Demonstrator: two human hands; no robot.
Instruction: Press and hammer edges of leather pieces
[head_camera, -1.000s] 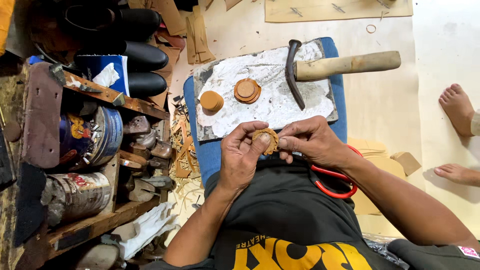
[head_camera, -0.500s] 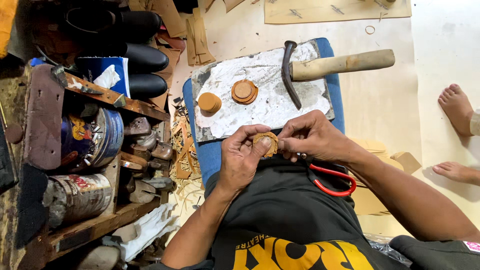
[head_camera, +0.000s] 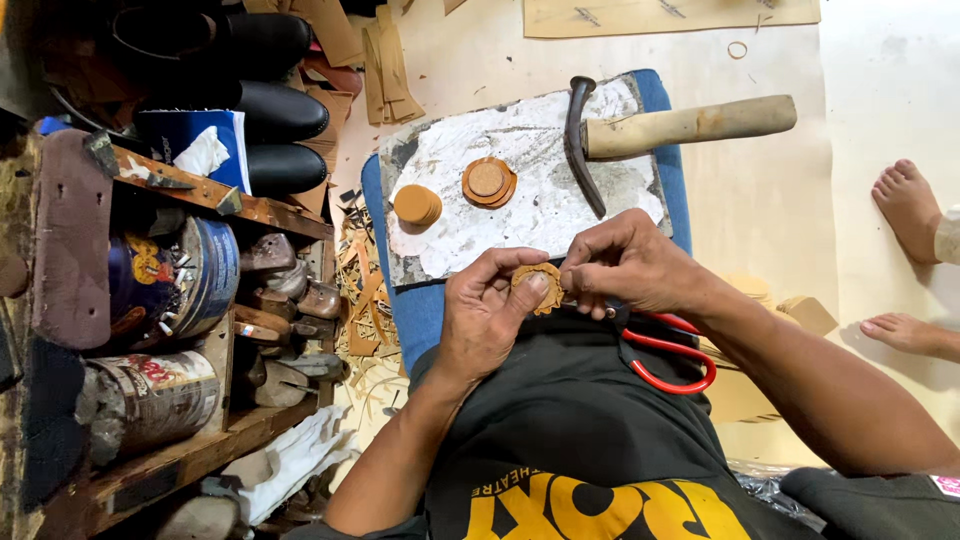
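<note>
Here, mid-frame, my left hand and right hand both pinch the small round tan leather disc (fingertips closed on its edges) below the white-crusted stone slab.

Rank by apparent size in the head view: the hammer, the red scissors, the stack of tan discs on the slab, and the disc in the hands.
1. hammer
2. red scissors, partly hidden by the right hand
3. and 4. stack of tan discs and held disc: alike, unsure; the left hand covers part.

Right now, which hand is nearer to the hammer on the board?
Right. The right hand sits just below the hammer head, apart from it; the left hand is lower, farther away.
</note>
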